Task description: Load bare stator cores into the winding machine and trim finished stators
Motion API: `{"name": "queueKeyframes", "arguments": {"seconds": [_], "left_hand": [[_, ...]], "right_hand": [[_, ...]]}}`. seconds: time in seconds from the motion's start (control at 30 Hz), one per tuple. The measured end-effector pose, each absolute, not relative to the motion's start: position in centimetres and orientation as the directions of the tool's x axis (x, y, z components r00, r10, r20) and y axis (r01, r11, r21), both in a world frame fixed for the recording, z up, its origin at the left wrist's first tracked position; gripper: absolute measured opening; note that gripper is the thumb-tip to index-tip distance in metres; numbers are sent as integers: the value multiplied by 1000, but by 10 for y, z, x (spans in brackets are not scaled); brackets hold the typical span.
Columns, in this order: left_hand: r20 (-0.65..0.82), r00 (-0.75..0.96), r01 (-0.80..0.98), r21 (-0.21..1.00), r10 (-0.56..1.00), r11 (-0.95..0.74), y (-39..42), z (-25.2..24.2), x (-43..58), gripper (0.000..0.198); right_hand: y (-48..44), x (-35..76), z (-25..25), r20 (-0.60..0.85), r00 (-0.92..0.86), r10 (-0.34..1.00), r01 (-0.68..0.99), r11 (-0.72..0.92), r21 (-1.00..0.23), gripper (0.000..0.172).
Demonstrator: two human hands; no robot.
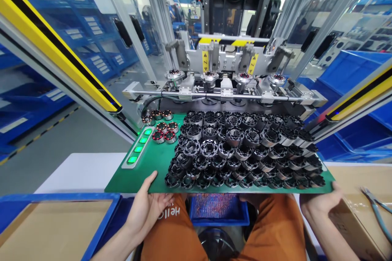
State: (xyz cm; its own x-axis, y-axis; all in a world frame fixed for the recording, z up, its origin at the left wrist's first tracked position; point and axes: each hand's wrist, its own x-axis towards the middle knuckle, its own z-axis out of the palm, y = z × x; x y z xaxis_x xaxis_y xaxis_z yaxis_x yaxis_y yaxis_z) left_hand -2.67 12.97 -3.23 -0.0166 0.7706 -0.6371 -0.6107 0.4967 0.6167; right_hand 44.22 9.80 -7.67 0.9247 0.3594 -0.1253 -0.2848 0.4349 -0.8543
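A green board (147, 179) spans the middle, its front edge above the person's thighs. My left hand (150, 200) grips this edge left of centre, thumb on top and fingers underneath. At the front right corner, my right hand (321, 200) holds the board, its fingers mostly hidden. Many black and silver ring-shaped cores (235, 135) stand in close rows on the board, some stacked. Several copper-wound rings (158, 136) sit at the back left, beside a metal strip with green lit buttons (141, 149).
Behind the board stands a machine with a metal rail (226, 94) and fixtures holding rings. Yellow-black posts (61, 45) flank it. A blue-rimmed tray (116, 202) lies at lower left, a blue bin (219, 222) below the board, and pliers (378, 208) on cardboard (358, 179) at right.
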Motion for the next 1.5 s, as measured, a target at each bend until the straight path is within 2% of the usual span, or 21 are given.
{"name": "queueKeyframes", "arguments": {"seconds": [0.27,0.6,1.03,1.27,1.5], "left_hand": [[-646,-32,-612,616,763,496,130,-30,-25,26],[-651,-26,-612,610,759,503,130,-25,-23,21],[-654,-31,-609,612,756,504,130,-25,-23,19],[-639,-30,-607,623,769,494,129,-27,-24,23],[-639,-14,-609,615,769,501,129,-28,-25,30]], "right_hand": [[97,442,-75,-136,919,369,-289,402,-869,47],[97,442,-77,-118,924,365,-282,440,-853,40],[98,441,-76,-116,925,362,-284,456,-844,41],[96,439,-75,-135,916,378,-295,406,-865,45],[98,443,-78,-113,923,369,-284,452,-846,41]]}}
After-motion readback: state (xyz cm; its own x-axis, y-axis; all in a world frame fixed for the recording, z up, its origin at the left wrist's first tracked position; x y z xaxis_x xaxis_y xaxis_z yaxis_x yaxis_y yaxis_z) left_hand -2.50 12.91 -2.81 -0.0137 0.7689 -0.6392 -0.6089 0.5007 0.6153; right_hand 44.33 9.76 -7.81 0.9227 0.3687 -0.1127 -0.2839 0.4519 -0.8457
